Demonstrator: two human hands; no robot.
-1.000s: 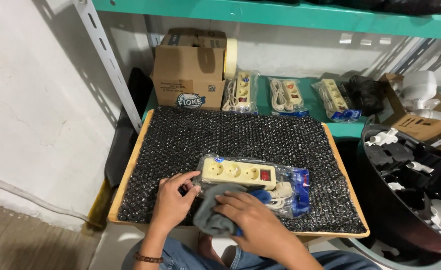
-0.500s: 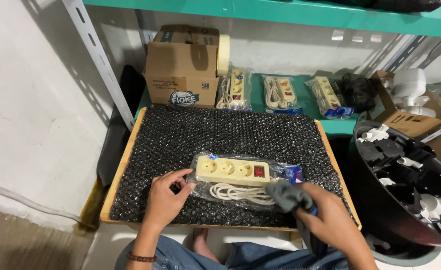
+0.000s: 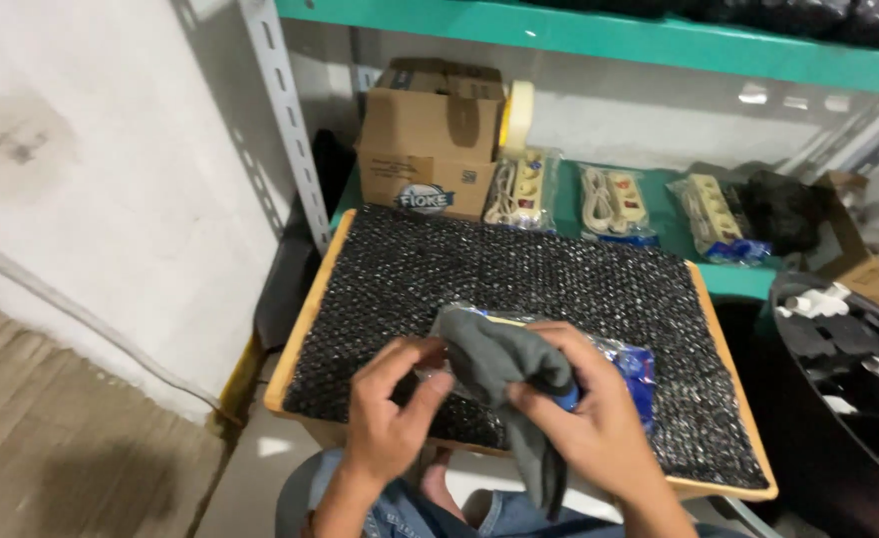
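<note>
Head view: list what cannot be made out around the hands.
- Power strip: mostly hidden by the grey cloth and both hands.
- Right hand: fingertips hidden under the cloth.
- Left hand: wrist cut off by the bottom edge.
- Black bin: contents blurred, cut off at right.

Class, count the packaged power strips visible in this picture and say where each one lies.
4: three on the green shelf, left, middle and right; one on the black mat, mostly hidden by both hands and a grey cloth.

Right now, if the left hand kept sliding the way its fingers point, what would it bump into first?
The left hand points up and to the right, so it would most likely meet the grey cloth first, which the right hand grips over the bagged power strip. Depth is hard to judge.
</note>
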